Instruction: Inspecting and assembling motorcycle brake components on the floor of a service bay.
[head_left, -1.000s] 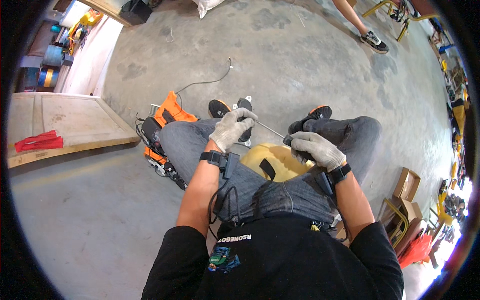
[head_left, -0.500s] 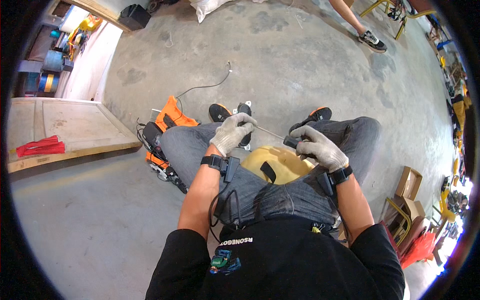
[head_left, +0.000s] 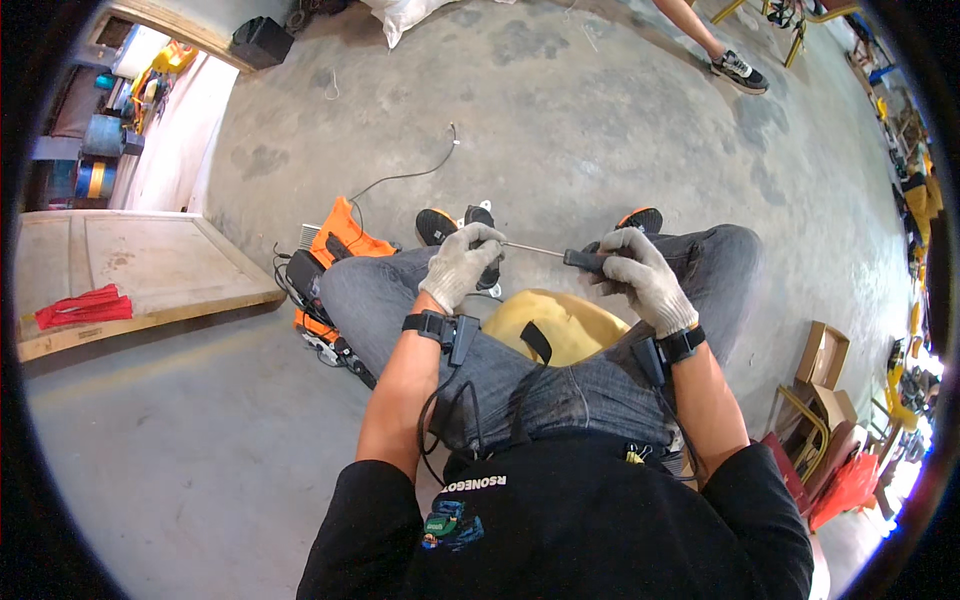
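Note:
My left hand [head_left: 452, 268], in a pale knitted glove, is closed around a long black part [head_left: 489, 274] with light metal tabs at its ends. The fingers hide the middle of that part. My right hand [head_left: 640, 278], gloved likewise, grips the black handle of a screwdriver [head_left: 582, 261]. Its thin metal shaft runs almost level to my left fingertips, where the tip is hidden. Below the hands, between my legs, is a rounded yellow seat-like object [head_left: 560, 322] with a black strap [head_left: 536, 342] on it.
Left of my knee lie an orange tool-like housing [head_left: 345, 235] and black parts with cables. A cable [head_left: 410, 175] trails over the concrete floor. A wooden panel [head_left: 150, 265] bears a red cloth [head_left: 84, 307]. Cardboard boxes [head_left: 823, 355] stand right; another person's shoe [head_left: 739, 72] is ahead.
My right hand has lifted the screwdriver handle, so its shaft lies more level. The right fingers have shifted on the handle. My left hand stays nearly in place.

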